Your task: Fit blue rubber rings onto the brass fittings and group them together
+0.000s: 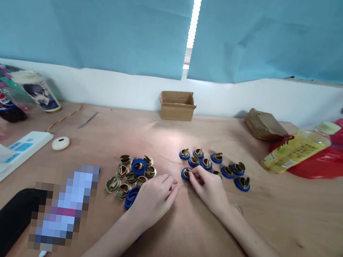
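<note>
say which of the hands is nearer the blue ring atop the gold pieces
Left. The left hand sits just right of the ring; the right hand is farther right, at a blue-rimmed piece.

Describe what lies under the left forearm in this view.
Blue rings show partly from beneath the left forearm near the wrist, and a sliver of blue at its opposite edge. The rest is covered, so the number of rings, or anything else there, cannot be seen.
</note>
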`<action>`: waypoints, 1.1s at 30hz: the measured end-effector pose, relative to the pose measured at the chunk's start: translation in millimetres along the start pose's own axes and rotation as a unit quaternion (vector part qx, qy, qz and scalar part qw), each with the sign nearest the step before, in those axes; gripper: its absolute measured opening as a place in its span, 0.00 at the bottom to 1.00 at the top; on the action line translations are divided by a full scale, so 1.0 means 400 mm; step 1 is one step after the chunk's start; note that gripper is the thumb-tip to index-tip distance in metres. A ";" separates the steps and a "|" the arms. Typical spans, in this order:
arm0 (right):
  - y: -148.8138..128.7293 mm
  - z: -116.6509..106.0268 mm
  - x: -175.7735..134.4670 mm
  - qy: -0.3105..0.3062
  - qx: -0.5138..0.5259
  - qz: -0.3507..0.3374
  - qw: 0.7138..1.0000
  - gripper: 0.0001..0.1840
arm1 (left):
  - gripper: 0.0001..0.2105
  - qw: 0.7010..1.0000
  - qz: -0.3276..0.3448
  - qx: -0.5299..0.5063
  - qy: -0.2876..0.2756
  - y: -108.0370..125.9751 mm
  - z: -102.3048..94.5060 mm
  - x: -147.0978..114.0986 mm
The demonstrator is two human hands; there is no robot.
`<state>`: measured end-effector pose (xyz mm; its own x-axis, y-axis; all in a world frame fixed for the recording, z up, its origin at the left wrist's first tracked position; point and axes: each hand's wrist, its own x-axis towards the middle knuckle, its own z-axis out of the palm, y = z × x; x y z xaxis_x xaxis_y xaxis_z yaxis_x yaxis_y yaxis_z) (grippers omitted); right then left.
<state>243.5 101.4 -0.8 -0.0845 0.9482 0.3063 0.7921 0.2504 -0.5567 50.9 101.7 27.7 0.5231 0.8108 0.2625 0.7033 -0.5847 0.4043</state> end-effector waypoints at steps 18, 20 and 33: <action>-0.006 0.032 0.019 0.044 -0.188 -0.027 0.981 0.11 | 0.09 0.975 -0.152 0.151 0.062 -0.151 -0.123 0.027; -0.012 0.029 0.017 0.056 -0.171 -0.029 0.983 0.10 | 0.09 0.970 -0.188 0.149 0.043 -0.154 -0.128 0.026; -0.131 0.114 -0.020 -0.029 0.052 -0.184 0.981 0.10 | 0.07 0.987 -0.118 0.099 0.041 -0.203 -0.104 0.037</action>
<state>175.1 89.6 -9.3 -0.3904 0.7985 0.4583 0.6351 0.5940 -0.4939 -18.4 162.3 35.4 0.2990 0.9198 0.2542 0.8857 -0.3666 0.2848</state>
